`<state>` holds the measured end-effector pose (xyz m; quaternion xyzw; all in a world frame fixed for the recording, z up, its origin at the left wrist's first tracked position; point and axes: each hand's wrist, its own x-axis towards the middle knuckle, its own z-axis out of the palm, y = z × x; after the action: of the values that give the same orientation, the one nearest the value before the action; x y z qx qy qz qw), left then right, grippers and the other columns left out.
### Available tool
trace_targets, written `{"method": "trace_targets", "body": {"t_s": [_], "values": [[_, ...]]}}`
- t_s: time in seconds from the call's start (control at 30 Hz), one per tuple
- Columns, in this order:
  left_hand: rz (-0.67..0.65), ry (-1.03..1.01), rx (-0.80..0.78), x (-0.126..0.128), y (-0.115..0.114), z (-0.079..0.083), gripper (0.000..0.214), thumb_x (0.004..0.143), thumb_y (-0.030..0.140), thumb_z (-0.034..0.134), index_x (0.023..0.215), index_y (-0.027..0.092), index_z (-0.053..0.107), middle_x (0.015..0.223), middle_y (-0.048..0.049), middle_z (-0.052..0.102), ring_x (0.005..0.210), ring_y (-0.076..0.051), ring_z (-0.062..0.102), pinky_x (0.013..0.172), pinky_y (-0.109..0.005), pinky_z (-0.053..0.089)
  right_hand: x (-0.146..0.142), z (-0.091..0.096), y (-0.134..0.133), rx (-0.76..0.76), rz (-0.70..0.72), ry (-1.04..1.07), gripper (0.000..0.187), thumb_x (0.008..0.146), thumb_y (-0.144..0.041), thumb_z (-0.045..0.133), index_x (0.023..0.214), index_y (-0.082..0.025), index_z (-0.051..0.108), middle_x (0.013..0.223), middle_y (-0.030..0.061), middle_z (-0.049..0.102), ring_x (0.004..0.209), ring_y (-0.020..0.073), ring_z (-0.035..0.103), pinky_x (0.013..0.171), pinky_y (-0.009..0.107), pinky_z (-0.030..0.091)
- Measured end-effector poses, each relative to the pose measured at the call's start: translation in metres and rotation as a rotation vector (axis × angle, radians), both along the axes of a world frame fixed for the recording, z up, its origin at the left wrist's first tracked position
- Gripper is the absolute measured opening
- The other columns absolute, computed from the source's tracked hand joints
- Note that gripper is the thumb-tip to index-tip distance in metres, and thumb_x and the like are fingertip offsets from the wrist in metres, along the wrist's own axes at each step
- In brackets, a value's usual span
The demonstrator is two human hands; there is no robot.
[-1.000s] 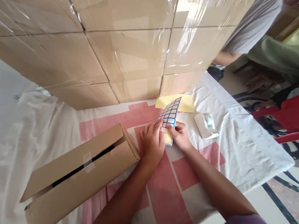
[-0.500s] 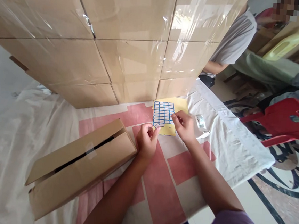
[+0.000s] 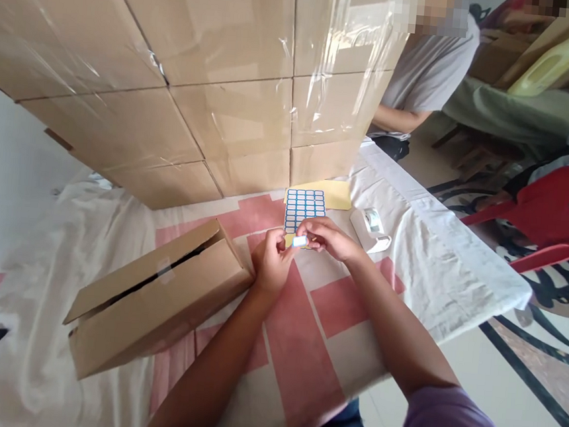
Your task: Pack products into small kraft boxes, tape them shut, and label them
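Observation:
My left hand (image 3: 271, 263) and my right hand (image 3: 329, 238) meet just above the cloth and pinch one small blue-edged sticker (image 3: 300, 241) between their fingertips. Right behind them a sheet of blue-edged labels (image 3: 305, 208) lies flat on the table, resting on a yellow backing sheet (image 3: 336, 193). A long cardboard box (image 3: 157, 299), its top flaps taped with a dark gap showing, lies to the left of my left hand.
A wall of stacked cartons wrapped in clear film (image 3: 202, 73) rises behind the table. A white tape dispenser (image 3: 371, 228) sits right of the labels. The table wears a white and pink cloth (image 3: 411, 251). A seated person in grey (image 3: 426, 73) and a red chair (image 3: 553, 217) are at right.
The label sheet, held up in both hands a second ago, now lies flat on the table. One sticker has come off it and both hands pinch it together.

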<state>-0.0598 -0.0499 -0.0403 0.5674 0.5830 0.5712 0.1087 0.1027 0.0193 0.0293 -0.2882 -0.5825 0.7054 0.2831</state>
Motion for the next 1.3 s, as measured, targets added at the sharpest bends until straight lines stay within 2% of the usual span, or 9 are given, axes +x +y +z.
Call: {"method": "trace_targets", "body": {"t_s": [0.1, 0.3, 0.43, 0.57, 0.7, 0.97, 1.13, 1.2, 1.3], "values": [[0.007, 0.018, -0.001, 0.002, -0.001, 0.003, 0.03, 0.087, 0.048, 0.075, 0.095, 0.023, 0.059, 0.066, 0.0074, 0.051, 0.059, -0.01, 0.05, 0.063, -0.023, 0.04, 0.002, 0.002, 0.001, -0.008, 0.005, 0.01, 0.044, 0.087, -0.058, 0.064, 0.084, -0.014, 0.07, 0.066, -0.0011, 0.054, 0.049, 0.0075, 0.036, 0.044, 0.023, 0.019], [-0.004, 0.046, -0.058, 0.006, -0.005, 0.012, 0.024, 0.103, 0.045, 0.05, 0.103, 0.021, 0.058, 0.078, 0.0002, 0.063, 0.066, -0.012, 0.056, 0.064, -0.025, 0.044, 0.002, 0.002, 0.004, 0.166, -0.058, -0.164, 0.023, 0.085, -0.036, 0.064, 0.073, -0.017, 0.065, 0.062, -0.0031, 0.053, 0.052, 0.0082, 0.037, 0.048, 0.024, 0.024], [-0.358, 0.19, -0.145, 0.014, -0.016, 0.029, 0.02, 0.096, 0.043, 0.062, 0.099, 0.024, 0.066, 0.075, 0.003, 0.063, 0.063, -0.012, 0.055, 0.064, -0.025, 0.044, 0.002, -0.009, 0.014, 0.297, -0.31, -0.238, 0.028, 0.085, -0.038, 0.06, 0.066, -0.017, 0.062, 0.059, -0.0028, 0.05, 0.057, 0.0105, 0.041, 0.053, 0.026, 0.029], [-0.831, 0.491, -0.247, 0.036, -0.034, 0.047, 0.03, 0.085, 0.051, 0.077, 0.103, 0.027, 0.074, 0.092, 0.0, 0.07, 0.092, -0.02, 0.065, 0.085, -0.032, 0.049, 0.004, -0.024, 0.025, 0.273, -0.497, -0.236, 0.028, 0.086, -0.036, 0.058, 0.065, -0.018, 0.06, 0.058, -0.0024, 0.048, 0.058, 0.0121, 0.041, 0.054, 0.027, 0.03], [-1.008, 0.757, -0.343, 0.059, -0.047, 0.05, 0.032, 0.095, 0.051, 0.065, 0.112, 0.025, 0.073, 0.108, -0.0047, 0.068, 0.106, -0.024, 0.061, 0.096, -0.04, 0.045, 0.006, -0.035, 0.032, 0.257, -0.581, -0.248, 0.027, 0.086, -0.03, 0.057, 0.062, -0.018, 0.057, 0.055, -0.003, 0.045, 0.056, 0.0119, 0.038, 0.054, 0.028, 0.028], [-1.034, 0.7, -0.369, 0.069, -0.052, 0.046, 0.007, 0.094, 0.026, 0.063, 0.095, 0.025, 0.07, 0.109, -0.004, 0.067, 0.105, -0.024, 0.062, 0.09, -0.037, 0.044, 0.001, -0.039, 0.033, 0.316, -0.565, -0.254, 0.027, 0.088, -0.027, 0.058, 0.062, -0.019, 0.056, 0.057, -0.0035, 0.044, 0.059, 0.0117, 0.038, 0.058, 0.027, 0.029], [-1.005, 0.595, -0.377, 0.065, -0.046, 0.048, 0.013, 0.097, 0.023, 0.06, 0.085, 0.024, 0.065, 0.087, 0.0013, 0.072, 0.086, -0.018, 0.066, 0.085, -0.034, 0.043, -0.002, -0.029, 0.024, 0.356, -0.5, -0.231, 0.029, 0.088, -0.026, 0.058, 0.06, -0.019, 0.052, 0.058, -0.0038, 0.044, 0.06, 0.0113, 0.039, 0.06, 0.027, 0.03], [-0.886, 0.572, -0.361, 0.056, -0.044, 0.052, 0.012, 0.097, 0.024, 0.061, 0.086, 0.024, 0.065, 0.084, 0.003, 0.074, 0.079, -0.017, 0.066, 0.08, -0.032, 0.043, -0.001, -0.023, 0.019, 0.376, -0.44, -0.21, 0.028, 0.088, -0.028, 0.058, 0.062, -0.019, 0.055, 0.059, -0.0036, 0.046, 0.061, 0.0113, 0.039, 0.06, 0.027, 0.031], [-0.529, 0.579, -0.275, 0.031, -0.052, 0.071, 0.011, 0.098, 0.024, 0.062, 0.087, 0.024, 0.066, 0.08, 0.0032, 0.075, 0.072, -0.015, 0.066, 0.066, -0.028, 0.041, 0.0, -0.014, 0.011, 0.411, -0.303, -0.12, 0.028, 0.087, -0.032, 0.06, 0.063, -0.018, 0.06, 0.06, -0.0025, 0.049, 0.062, 0.012, 0.042, 0.06, 0.027, 0.031]]}}
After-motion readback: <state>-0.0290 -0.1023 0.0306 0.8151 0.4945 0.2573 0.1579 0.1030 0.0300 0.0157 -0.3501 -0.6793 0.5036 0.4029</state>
